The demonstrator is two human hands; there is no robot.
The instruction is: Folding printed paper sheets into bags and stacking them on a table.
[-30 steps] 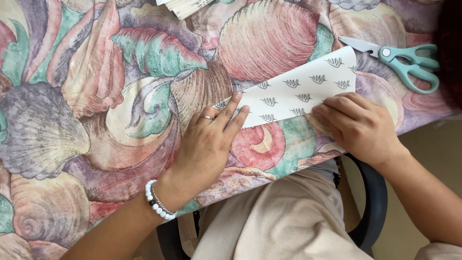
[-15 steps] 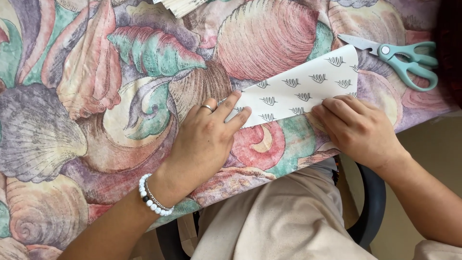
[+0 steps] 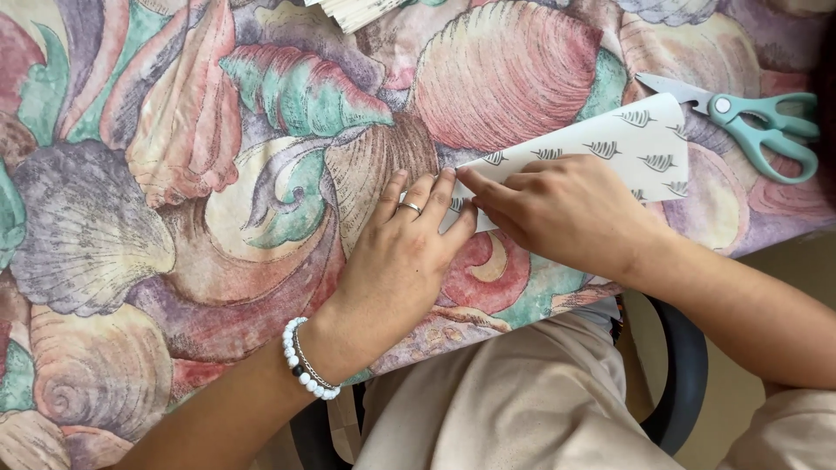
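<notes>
The left hand [image 3: 402, 261], wearing a ring and a white bead bracelet, is lying flat with its fingers [image 3: 418, 198] spread and pressing down on the pointed near end of a white folded sheet of paper printed with small grey leaf shapes [image 3: 640, 139]; it is gripping nothing, only pinning. The right hand [image 3: 566, 209] is resting on top of the same sheet at about three o'clock from the left hand, its fingers curled narrow and the fingertips meeting the left ones at the paper's tip, seemingly pressing a crease; whether any paper is pinched under them cannot be told. The sheet is lying on the worktop, which is covered by a cloth printed with large pink, green and purple seashells [image 3: 200, 174], and is stretching toward two o'clock, close to the worktop's near edge. A pair of scissors with pale teal handles [image 3: 753, 126] is lying just beyond the paper's far corner, blades pointing at it. The likely trouble: the soft cloth could be bunching under the pressing fingers, so the crease could be wandering or the paper slipping; uneven pressure between the hands could be skewing the fold.
</notes>
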